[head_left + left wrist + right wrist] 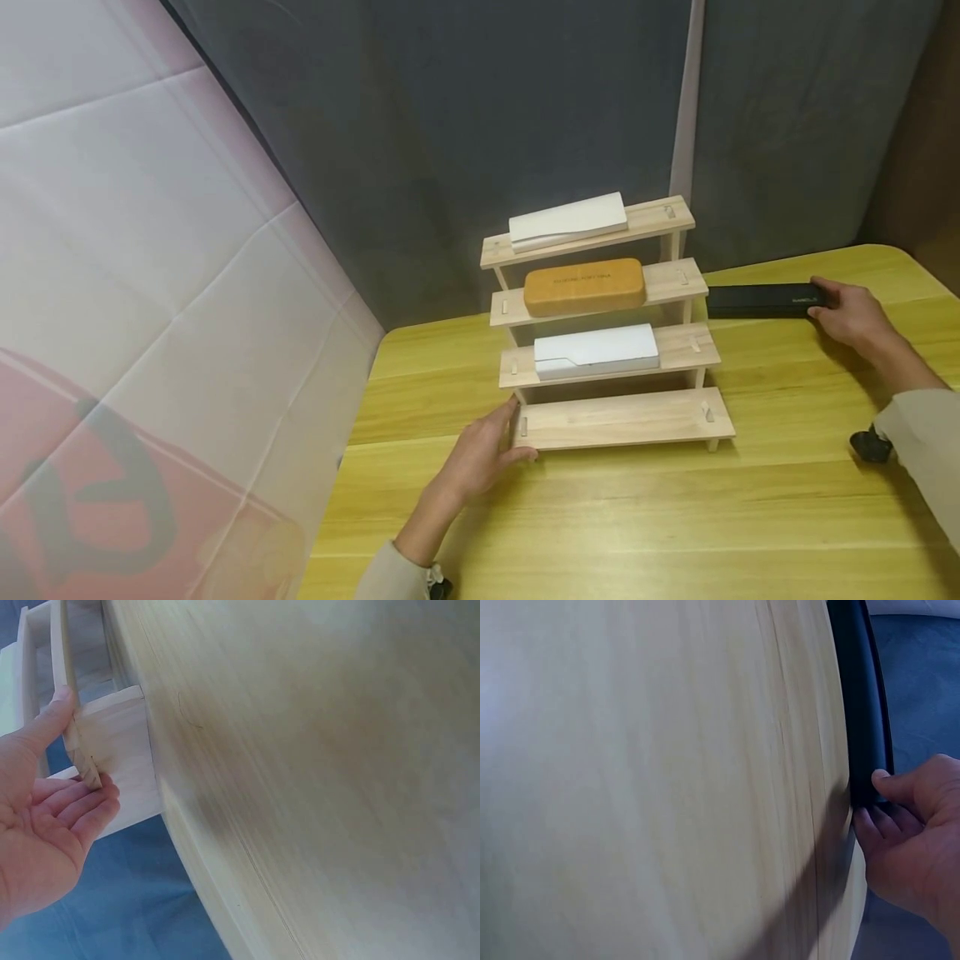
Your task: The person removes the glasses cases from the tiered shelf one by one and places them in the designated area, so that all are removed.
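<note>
Two grips — the left hand [478, 457] holds the shelf [622, 421] at near left, perhaps for steadying; the right hand [857, 317] pinches the black box [757, 302] at its right end.

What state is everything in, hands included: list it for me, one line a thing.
Wooden rack: standing upright on the table
Upper white case: looks closed, on the rack
Orange-tan case: looks closed, on the rack
Lower white case: flap down, on the rack
Black case: looks closed, lying flat
Left hand: gripping the rack's left end
Right hand: gripping the black case's right end
</note>
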`<act>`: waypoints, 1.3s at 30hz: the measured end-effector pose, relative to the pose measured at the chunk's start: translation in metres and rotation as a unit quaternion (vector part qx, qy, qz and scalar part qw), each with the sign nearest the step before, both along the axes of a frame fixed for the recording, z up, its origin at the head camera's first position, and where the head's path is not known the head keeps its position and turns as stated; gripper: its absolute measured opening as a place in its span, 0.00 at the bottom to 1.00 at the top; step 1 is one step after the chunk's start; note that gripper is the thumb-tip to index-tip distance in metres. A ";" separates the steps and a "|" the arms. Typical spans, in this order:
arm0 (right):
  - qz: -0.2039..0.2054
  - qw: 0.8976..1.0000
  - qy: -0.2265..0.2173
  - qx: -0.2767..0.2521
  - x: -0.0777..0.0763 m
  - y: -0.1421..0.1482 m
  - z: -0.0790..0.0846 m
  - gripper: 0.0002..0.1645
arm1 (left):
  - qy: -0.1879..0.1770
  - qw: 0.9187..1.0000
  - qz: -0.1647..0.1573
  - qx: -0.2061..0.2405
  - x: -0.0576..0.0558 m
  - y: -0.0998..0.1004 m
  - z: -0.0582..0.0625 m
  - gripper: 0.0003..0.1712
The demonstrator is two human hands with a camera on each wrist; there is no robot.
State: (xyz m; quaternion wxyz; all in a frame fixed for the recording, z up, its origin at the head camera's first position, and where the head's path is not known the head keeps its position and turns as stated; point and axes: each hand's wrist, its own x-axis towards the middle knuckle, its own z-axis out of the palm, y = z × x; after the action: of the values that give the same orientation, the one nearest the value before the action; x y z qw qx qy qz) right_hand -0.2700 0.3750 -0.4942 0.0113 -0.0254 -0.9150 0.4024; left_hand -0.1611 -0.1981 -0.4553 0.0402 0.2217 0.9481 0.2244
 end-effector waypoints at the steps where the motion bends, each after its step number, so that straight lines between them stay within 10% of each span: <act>1: 0.000 1.000 0.000 0.001 0.000 0.000 0.000 0.38 | 0.000 1.000 0.000 0.000 0.000 0.000 0.000 0.53; 39: -0.095 0.995 0.011 -0.001 -0.001 -0.010 0.003 0.30 | 0.001 1.000 -0.005 -0.011 -0.001 -0.001 0.003 0.54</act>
State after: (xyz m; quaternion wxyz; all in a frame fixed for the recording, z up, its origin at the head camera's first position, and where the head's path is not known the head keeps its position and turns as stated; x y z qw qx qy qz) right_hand -0.2706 0.3646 -0.4907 0.0595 -0.1076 -0.9079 0.4008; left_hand -0.1620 -0.1989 -0.4525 0.0425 0.2263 0.9495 0.2131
